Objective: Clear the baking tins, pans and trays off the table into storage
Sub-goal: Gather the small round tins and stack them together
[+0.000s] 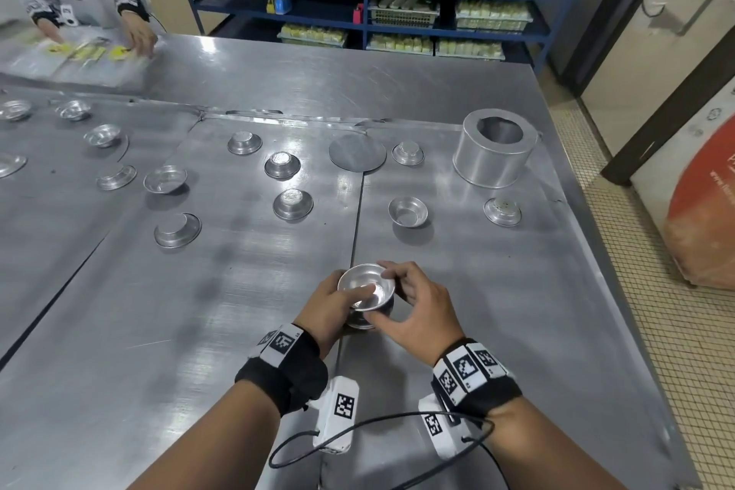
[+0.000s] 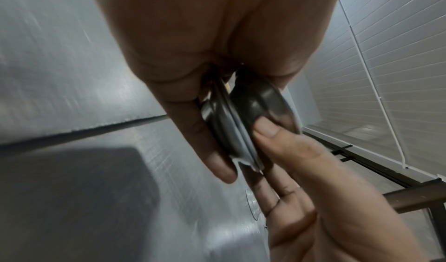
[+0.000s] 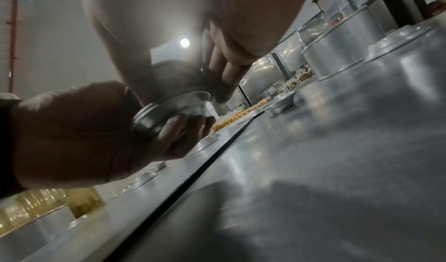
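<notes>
**Two small tins nested between both hands**

Head view: the left hand (image 1: 330, 304) and right hand (image 1: 417, 304) meet just above the near part of the steel table (image 1: 457, 330), both curled round a small stack of tins (image 1: 366, 292). The left thumb lies across the top tin's bowl; the right fingers pinch its rim. Many loose tins, some upright and some upside down, a flat round disc (image 1: 357, 152) and a tall ring-shaped pan (image 1: 493, 149) sit farther out, well apart from the hands. Another person works at the far left corner.

Left wrist view: two tins (image 2: 243, 125) show edge-on, their flared rims close together, the left fingers (image 2: 210, 148) behind and a right fingertip (image 2: 265, 130) pressed on the outer wall.

Right wrist view: the stack (image 3: 173, 107) is cradled from below by the left hand (image 3: 79, 132), the right fingers (image 3: 224, 83) on the upper rim.

These look like thin pressed metal: light and stiff, likely to dent if squeezed, smooth and probably slippery on the walls. The flared rim seems the surest hold; cupping the base should keep a nested stack from sliding apart.
</notes>
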A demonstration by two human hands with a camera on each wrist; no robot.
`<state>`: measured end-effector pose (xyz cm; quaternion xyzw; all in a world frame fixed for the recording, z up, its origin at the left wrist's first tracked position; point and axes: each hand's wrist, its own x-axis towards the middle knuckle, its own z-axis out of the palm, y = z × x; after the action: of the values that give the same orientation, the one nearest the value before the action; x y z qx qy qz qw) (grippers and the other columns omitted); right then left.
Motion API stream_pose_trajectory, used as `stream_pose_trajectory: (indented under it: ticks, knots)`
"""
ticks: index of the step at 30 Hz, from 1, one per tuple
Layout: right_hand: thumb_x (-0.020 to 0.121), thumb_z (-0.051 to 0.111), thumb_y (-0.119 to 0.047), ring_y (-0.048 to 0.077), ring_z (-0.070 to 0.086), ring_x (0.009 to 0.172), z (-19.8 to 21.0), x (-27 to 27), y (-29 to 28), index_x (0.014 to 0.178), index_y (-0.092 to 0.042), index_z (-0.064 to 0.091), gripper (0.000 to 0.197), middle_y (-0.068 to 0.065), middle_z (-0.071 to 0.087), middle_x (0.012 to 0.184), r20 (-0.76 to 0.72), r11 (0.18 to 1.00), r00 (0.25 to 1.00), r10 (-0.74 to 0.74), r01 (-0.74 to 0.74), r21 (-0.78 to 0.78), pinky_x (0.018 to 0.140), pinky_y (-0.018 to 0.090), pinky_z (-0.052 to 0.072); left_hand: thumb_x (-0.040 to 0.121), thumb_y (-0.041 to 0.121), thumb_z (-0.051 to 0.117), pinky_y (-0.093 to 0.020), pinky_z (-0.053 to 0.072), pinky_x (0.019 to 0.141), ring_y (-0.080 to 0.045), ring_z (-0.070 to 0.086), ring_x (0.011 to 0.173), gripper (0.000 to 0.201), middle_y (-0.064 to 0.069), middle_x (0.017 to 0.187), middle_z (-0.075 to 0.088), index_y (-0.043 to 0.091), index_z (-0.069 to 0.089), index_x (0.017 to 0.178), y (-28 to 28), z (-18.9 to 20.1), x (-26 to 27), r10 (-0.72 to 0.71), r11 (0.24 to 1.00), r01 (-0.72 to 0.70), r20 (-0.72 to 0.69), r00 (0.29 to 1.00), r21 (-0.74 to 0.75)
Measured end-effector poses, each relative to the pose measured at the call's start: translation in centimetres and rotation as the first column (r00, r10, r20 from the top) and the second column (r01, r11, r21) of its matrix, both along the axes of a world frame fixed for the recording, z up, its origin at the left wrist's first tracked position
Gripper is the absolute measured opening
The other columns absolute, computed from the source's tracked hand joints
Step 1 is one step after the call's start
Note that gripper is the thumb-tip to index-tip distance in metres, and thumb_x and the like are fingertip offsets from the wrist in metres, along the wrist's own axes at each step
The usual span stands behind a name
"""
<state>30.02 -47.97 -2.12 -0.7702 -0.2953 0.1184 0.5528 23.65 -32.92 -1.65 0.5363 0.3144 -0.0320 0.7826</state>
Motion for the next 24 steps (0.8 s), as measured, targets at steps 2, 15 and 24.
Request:
stream_pose_trajectory:
  ticks: [2,15,24]
  knots:
    - [0.067,0.087,-0.014,-0.002,0.062,0.113,-0.5,0.1,0.0,0.103,-0.014,0.057,0.047,-0.01,0.064,0.128,-0.04,1.0,0.999,0.028,-0.028,0.012,0.1,0.026,0.051,0.083,-0.002,0.066,-0.039,0.059,0.064,-0.032,0.07,0.084,0.038,-0.02,0.101,0.069,0.007,0.059,0.119,0.1,-0.3,0.0,0.016,1.0,-0.016,0.017,1.0,0.023]
    - [0.076,0.065,0.001,0.002,0.057,0.117,-1.8,6.0,1.1,0.127,-0.025,0.058,0.057,-0.001,0.063,0.126,-0.135,0.944,0.98,0.145,-0.178,-0.277,0.104,0.03,0.048,0.059,0.003,0.075,-0.068,0.052,0.085,-0.037,0.067,0.087,0.044,-0.019,0.094,0.07,0.009,0.067,0.102,1.2,-2.7,0.5,0.113,0.98,-0.119,0.045,0.993,0.161]
    - [0.074,0.079,-0.028,0.032,0.044,0.12,-1.7,14.7,5.5,0.114,-0.015,0.064,0.045,0.011,0.056,0.124,0.281,0.835,0.96,-0.025,0.174,-0.522,0.101,0.03,0.035,0.059,0.004,0.073,-0.069,0.052,0.083,-0.042,0.066,0.089,0.044,-0.02,0.094,0.068,0.01,0.064,0.102,1.8,-2.4,1.3,0.117,0.971,-0.12,0.025,0.993,0.208]
